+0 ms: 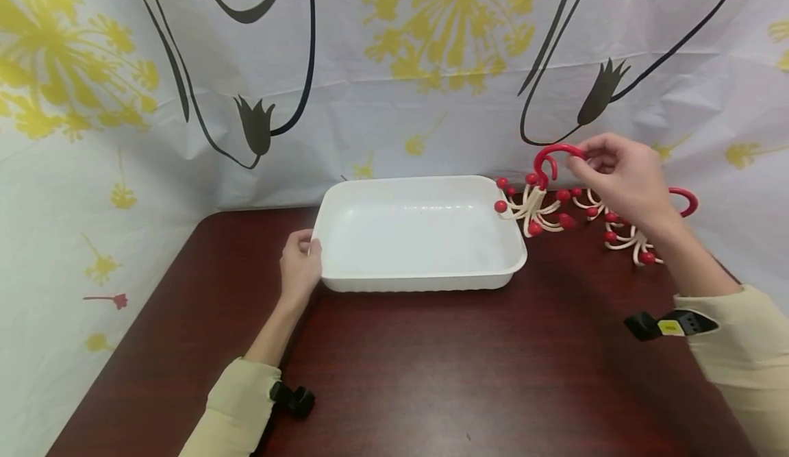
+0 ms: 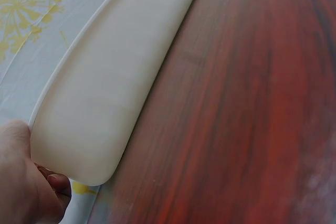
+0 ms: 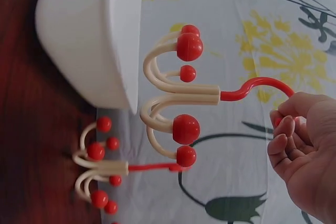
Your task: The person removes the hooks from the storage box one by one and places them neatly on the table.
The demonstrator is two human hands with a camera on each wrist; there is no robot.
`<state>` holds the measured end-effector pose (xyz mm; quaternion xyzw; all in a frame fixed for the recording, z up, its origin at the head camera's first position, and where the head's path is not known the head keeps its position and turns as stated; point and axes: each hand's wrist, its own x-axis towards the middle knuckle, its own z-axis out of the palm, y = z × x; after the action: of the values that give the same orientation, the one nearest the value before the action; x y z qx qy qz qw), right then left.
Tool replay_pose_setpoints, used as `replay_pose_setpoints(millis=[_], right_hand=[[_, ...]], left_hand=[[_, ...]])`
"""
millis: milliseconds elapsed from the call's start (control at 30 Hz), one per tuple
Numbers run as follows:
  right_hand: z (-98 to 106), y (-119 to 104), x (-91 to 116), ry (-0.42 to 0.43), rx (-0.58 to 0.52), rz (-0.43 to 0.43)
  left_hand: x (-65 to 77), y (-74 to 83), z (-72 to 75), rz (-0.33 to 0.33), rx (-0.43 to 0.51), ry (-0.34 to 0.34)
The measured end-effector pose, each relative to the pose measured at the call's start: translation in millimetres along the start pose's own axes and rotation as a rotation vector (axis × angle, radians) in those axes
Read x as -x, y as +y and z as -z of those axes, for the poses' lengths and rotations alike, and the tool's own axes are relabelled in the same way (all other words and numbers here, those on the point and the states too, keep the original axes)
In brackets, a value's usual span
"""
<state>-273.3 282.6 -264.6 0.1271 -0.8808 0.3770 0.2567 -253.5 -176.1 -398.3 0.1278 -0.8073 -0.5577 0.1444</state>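
A white rectangular basin [image 1: 413, 244] with rounded corners sits on the table. My left hand [image 1: 301, 262] holds its left end; in the left wrist view, curled fingers lie at the end below the rim of the basin [image 2: 110, 61]. Raised at the basin's right end, my right hand [image 1: 629, 176] pinches the curved red top of a multi-arm hanging hook [image 1: 533, 203]. Cream arms ending in red balls spread from the held hook [image 3: 210, 95]. It hangs upright in the head view, overlapping the basin's right rim; contact there I cannot tell.
Beyond the right forearm, more hanging hooks [image 1: 637, 241] stand on the table, partly hidden by the arm. One such hook [image 3: 112, 168] shows by the basin in the right wrist view. The dark brown table [image 1: 431, 361] meets a flower-patterned cloth [image 1: 394, 121] behind.
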Motion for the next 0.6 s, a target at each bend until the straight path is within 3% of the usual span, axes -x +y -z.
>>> replay_pose_setpoints(millis=[600], right_hand=[[22,49,27,-0.004,0.045,-0.002]], left_hand=[[0.0,0.3,0.2,0.002,-0.004,0.005]])
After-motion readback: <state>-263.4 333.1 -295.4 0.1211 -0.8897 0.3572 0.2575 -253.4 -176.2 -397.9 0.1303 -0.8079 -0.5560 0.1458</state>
